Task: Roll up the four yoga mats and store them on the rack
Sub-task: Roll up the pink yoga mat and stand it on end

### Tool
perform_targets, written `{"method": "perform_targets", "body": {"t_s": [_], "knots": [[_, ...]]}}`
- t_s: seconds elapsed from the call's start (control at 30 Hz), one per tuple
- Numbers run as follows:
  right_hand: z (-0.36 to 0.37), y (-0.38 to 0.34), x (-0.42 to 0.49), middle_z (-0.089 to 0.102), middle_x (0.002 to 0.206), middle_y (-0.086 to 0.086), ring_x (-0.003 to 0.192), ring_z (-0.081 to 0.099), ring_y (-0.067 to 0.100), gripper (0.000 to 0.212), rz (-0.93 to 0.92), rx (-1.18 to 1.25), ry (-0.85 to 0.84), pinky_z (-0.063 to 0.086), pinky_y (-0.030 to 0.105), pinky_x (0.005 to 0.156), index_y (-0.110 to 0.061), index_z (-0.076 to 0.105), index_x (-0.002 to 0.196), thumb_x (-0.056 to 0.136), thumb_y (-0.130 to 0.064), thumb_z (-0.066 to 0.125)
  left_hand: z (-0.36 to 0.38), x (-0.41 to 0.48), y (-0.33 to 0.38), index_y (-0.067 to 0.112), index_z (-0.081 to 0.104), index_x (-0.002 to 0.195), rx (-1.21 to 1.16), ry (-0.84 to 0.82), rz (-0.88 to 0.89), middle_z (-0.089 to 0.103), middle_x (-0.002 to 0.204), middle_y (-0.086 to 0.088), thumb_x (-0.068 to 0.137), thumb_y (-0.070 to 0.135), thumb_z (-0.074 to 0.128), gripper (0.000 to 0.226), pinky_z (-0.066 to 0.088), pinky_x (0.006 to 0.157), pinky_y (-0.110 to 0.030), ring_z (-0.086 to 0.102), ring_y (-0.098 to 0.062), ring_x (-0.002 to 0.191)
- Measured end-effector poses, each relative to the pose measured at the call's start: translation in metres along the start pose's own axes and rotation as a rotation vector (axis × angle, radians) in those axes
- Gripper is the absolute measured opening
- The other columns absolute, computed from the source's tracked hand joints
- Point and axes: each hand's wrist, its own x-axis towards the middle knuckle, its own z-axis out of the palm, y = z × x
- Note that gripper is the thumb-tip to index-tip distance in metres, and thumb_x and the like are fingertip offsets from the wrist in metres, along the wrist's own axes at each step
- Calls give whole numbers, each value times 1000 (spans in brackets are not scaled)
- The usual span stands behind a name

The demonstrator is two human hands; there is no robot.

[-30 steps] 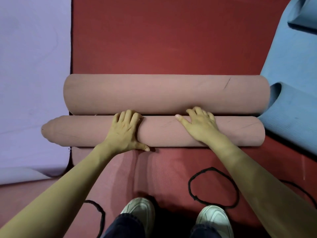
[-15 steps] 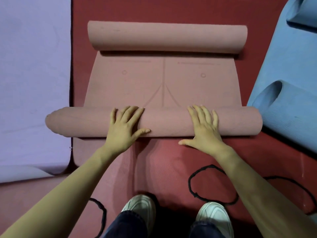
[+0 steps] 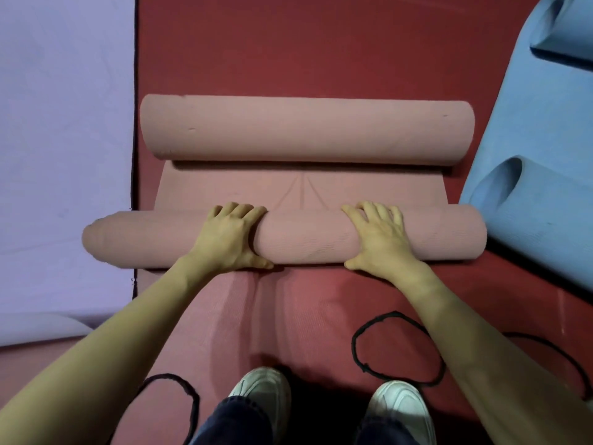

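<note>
Two hands, left hand (image 3: 229, 239) and right hand (image 3: 380, 242), are curled over the near roll of the salmon-pink foam yoga mat (image 3: 306, 244). Rolling is judged in hand; an even push toward the far coil (image 3: 305, 130) at 12 o'clock is called for next.

Pink mat (image 3: 305, 184): matt, finely ribbed foam. Blue mat (image 3: 545, 130): matt foam.

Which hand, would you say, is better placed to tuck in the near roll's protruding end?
Probably left: the left hand holds the near roll nearer its protruding end; the right hand sits farther away.
</note>
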Motion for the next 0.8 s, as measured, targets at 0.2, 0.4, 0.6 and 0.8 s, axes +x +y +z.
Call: {"method": "perform_targets", "body": {"t_s": [0.2, 0.4, 0.6, 0.8], "knots": [[11, -17, -44, 42, 133, 4, 126, 38, 25, 105, -55, 21, -61, 17, 41, 106, -25, 35, 143, 50, -46, 80, 13, -50, 2, 17, 60, 121, 8, -52, 24, 67, 109, -1, 41, 85, 56, 105, 49, 83, -41, 62, -29, 96], [25, -18, -78, 55, 110, 1, 102, 56, 26, 106, -47, 59, -33, 29, 39, 90, -23, 53, 127, 28, -54, 76, 7, -75, 14, 21, 63, 115, 10, -76, 47, 70, 102, 4, 38, 86, 53, 101, 53, 76, -39, 65, -24, 88], [9, -17, -80, 35, 136, -5, 128, 32, 17, 113, -98, 42, -259, 16, 35, 106, -30, 23, 145, 50, -71, 67, 0, -83, 19, 23, 51, 117, -122, -223, -26, 65, 109, 4, 38, 84, 57, 100, 42, 88, -36, 56, -23, 107], [-3, -16, -42, 44, 137, -5, 129, 41, 15, 73, 113, 457, -205, 29, 36, 109, -27, 43, 136, 80, -73, 41, -9, -54, 1, 42, 52, 121, -332, -371, -134, 52, 118, 17, 20, 96, 51, 115, 40, 95, -35, 51, -13, 113]]}}
